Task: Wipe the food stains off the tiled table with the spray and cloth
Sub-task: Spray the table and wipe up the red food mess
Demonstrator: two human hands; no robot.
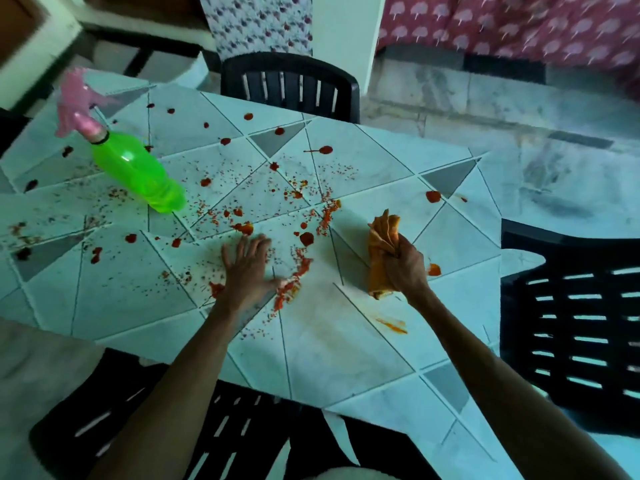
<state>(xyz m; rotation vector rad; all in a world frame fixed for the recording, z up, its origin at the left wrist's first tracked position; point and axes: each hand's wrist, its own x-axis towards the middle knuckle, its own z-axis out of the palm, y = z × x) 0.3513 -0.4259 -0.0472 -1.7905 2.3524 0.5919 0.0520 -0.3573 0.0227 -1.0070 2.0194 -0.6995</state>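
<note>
The tiled table (346, 348) is pale with grey triangle insets and is spattered with red food stains (304, 237) across its middle and left. My right hand (405, 261) is shut on a bunched orange cloth (381, 244), which stands on the table right of the stains. My left hand (247, 268) lies flat, fingers spread, on the tiles beside a ridge of red mess. A green spray bottle (138, 173) with a pink trigger head stands at the far left, away from both hands. An orange smear (391, 325) marks the tile near my right forearm.
A black plastic chair (291, 84) stands at the table's far side, another chair (575, 327) at the right, and a third chair (221, 427) below me at the near edge. Patterned curtains (519, 26) hang at the back.
</note>
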